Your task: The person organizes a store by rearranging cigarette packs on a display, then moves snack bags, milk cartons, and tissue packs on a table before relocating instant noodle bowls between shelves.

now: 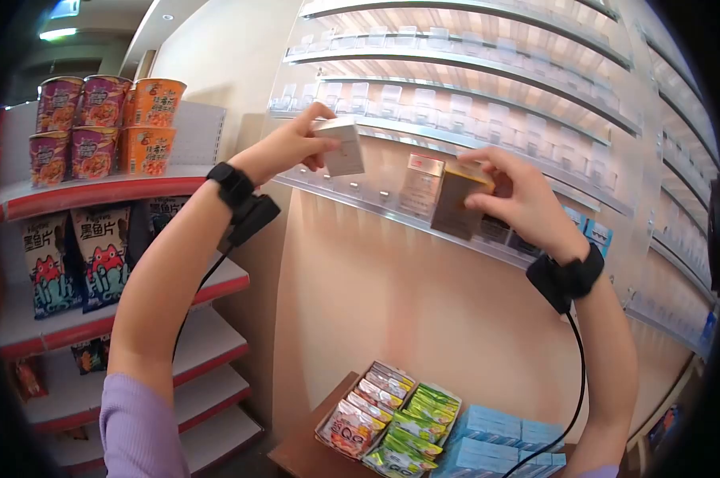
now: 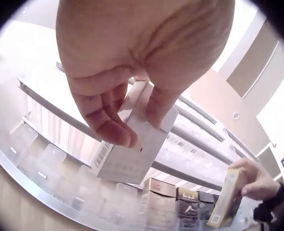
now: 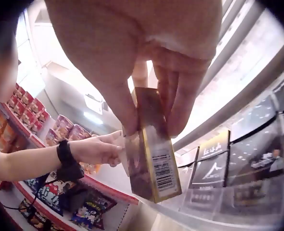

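My left hand point(image 1: 296, 145) pinches a white cigarette pack point(image 2: 132, 149) between thumb and fingers, in front of the lowest shelf row. The barcode side of that pack faces the shelf in the left wrist view. My right hand point(image 1: 515, 191) grips a dark brown and gold cigarette pack point(image 3: 154, 149) by its upper part, a barcode showing on its narrow side. Just left of it, a pale pack with a red mark point(image 1: 422, 183) stands in the lowest row. Black packs point(image 3: 211, 163) stand along the same row, partly hidden behind my right hand in the head view.
Clear shelves with plastic pushers point(image 1: 392, 102) rise along the wall. On the left, a rack bears noodle cups point(image 1: 97, 151) and snack bags point(image 1: 101, 255). Below, candy bags in boxes point(image 1: 392, 418) and light-blue boxes point(image 1: 495, 438) sit on a brown surface point(image 1: 296, 454).
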The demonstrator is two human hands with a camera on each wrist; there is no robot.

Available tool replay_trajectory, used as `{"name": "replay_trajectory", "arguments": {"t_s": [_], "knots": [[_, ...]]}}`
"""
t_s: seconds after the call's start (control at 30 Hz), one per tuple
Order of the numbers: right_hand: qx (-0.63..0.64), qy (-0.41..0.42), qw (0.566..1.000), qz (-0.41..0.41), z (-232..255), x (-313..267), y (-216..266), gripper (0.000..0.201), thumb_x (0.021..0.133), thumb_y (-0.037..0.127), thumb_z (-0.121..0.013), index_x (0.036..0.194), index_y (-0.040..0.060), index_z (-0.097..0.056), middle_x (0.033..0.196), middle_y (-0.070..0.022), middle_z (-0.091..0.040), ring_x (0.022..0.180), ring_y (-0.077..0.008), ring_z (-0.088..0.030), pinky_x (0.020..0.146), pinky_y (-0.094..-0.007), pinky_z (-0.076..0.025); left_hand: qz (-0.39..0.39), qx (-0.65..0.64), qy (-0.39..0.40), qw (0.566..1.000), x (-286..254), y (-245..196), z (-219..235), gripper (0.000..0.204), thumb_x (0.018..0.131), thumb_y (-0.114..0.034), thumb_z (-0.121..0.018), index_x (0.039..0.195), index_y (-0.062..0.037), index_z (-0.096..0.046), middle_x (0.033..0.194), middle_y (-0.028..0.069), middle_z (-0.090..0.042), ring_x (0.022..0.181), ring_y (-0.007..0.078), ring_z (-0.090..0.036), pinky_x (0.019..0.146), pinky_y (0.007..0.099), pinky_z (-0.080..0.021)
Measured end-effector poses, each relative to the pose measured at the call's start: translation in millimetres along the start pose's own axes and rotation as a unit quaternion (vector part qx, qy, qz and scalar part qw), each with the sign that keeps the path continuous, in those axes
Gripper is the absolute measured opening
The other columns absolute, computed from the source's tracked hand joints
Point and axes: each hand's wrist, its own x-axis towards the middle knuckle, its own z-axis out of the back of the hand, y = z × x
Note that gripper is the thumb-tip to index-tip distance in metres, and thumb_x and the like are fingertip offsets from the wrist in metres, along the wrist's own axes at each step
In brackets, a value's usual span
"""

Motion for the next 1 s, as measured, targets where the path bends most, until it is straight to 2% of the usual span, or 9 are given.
{"name": "replay_trajectory", "arguments": {"t_s": [0.17, 0.3, 0.37, 0.43, 0.5, 0.7, 0.73, 0.87, 1.0], "knots": [[-0.062, -0.029, 0.998, 0.015, -25.8, 61.1, 2.9, 0.044, 0.075, 0.006, -0.071, 0.115, 0.0108, -0.056, 0.08, -0.0062, -0.054, 0.072, -0.0162, -0.057, 0.067, -0.0289, -0.049, -0.009, 0.015, 0.053, 0.998, 42.8, 22.1, 1.5, 0.033, 0.091, -0.017, -0.059, 0.118, -0.0101, -0.042, 0.082, 0.0035, -0.056, 0.071, 0.0098, -0.056, 0.065, 0.0245, -0.049], [-0.107, -0.029, 0.993, 0.037, -38.2, 84.6, -3.4, 0.046, 0.074, 0.004, -0.07, 0.117, 0.0112, -0.055, 0.087, -0.0093, -0.059, 0.073, -0.0189, -0.059, 0.068, -0.0313, -0.05, -0.019, 0.046, 0.093, 0.994, 71.7, 32.7, 7.4, 0.03, 0.091, -0.016, -0.058, 0.117, -0.009, -0.046, 0.081, 0.0045, -0.057, 0.071, 0.0102, -0.057, 0.064, 0.025, -0.05], [-0.111, -0.027, 0.993, 0.027, -46.4, 93.3, -2.6, 0.046, 0.074, 0.003, -0.069, 0.118, 0.0114, -0.055, 0.091, -0.011, -0.06, 0.076, -0.0206, -0.06, 0.07, -0.0325, -0.05, -0.002, 0.07, 0.131, 0.989, 86.1, 36.9, 9.9, 0.033, 0.09, -0.014, -0.059, 0.119, -0.0055, -0.045, 0.09, 0.0116, -0.062, 0.07, 0.0147, -0.063, 0.063, 0.0276, -0.054], [-0.112, -0.023, 0.993, 0.016, -57.3, 100.2, -4.7, 0.046, 0.074, 0.002, -0.068, 0.118, 0.0116, -0.055, 0.094, -0.0126, -0.061, 0.078, -0.0223, -0.061, 0.072, -0.0337, -0.051, -0.012, 0.071, 0.137, 0.988, 94.1, 41.9, 9.5, 0.034, 0.09, -0.014, -0.059, 0.119, -0.0051, -0.045, 0.091, 0.0124, -0.062, 0.069, 0.0154, -0.063, 0.063, 0.0276, -0.054], [-0.159, -0.044, 0.984, 0.071, -69.3, 105.7, -11.9, 0.047, 0.075, 0.001, -0.065, 0.119, 0.0133, -0.056, 0.096, -0.0142, -0.06, 0.084, -0.0268, -0.062, 0.075, -0.0363, -0.051, -0.019, 0.072, 0.143, 0.987, 97.4, 46.2, 10.5, 0.034, 0.09, -0.014, -0.059, 0.12, -0.0047, -0.045, 0.093, 0.0132, -0.063, 0.068, 0.0162, -0.064, 0.062, 0.0275, -0.055], [-0.27, -0.047, 0.96, 0.05, -84.7, 109.3, -15.4, 0.047, 0.077, 0.002, -0.062, 0.122, 0.0168, -0.057, 0.091, -0.0133, -0.055, 0.087, -0.0317, -0.06, 0.078, -0.0389, -0.05, -0.057, 0.04, 0.137, 0.988, 89.5, 51.3, 12.9, 0.038, 0.084, -0.015, -0.067, 0.114, -0.0038, -0.047, 0.086, 0.0114, -0.063, 0.066, 0.0158, -0.063, 0.061, 0.0276, -0.054], [-0.271, -0.047, 0.96, 0.049, -86.8, 109.8, -16.6, 0.047, 0.077, 0.002, -0.062, 0.122, 0.0168, -0.057, 0.091, -0.0133, -0.055, 0.087, -0.0317, -0.06, 0.078, -0.0389, -0.05, -0.075, 0.076, 0.123, 0.987, 88.6, 52.0, 11.4, 0.039, 0.081, -0.013, -0.07, 0.111, -0.0037, -0.047, 0.082, 0.0106, -0.063, 0.064, 0.0157, -0.062, 0.06, 0.0278, -0.053], [-0.285, -0.054, 0.956, 0.04, -97.9, 110.0, -24.8, 0.046, 0.078, 0.004, -0.063, 0.121, 0.0167, -0.058, 0.1, -0.0126, -0.053, 0.088, -0.0321, -0.059, 0.079, -0.0392, -0.05, -0.113, 0.128, 0.08, 0.982, 88.3, 54.6, 5.0, 0.041, 0.075, -0.008, -0.074, 0.106, -0.0032, -0.047, 0.073, 0.0093, -0.062, 0.058, 0.0157, -0.059, 0.056, 0.0285, -0.049], [-0.301, -0.068, 0.949, 0.066, -103.8, 109.0, -28.1, 0.049, 0.075, 0.006, -0.068, 0.122, 0.0134, -0.056, 0.108, -0.0116, -0.05, 0.096, -0.0312, -0.056, 0.085, -0.0389, -0.048, -0.125, 0.133, 0.087, 0.979, 93.7, 56.2, 5.0, 0.042, 0.074, -0.008, -0.074, 0.106, -0.003, -0.047, 0.072, 0.0098, -0.062, 0.056, 0.0158, -0.058, 0.055, 0.0292, -0.048]]}}
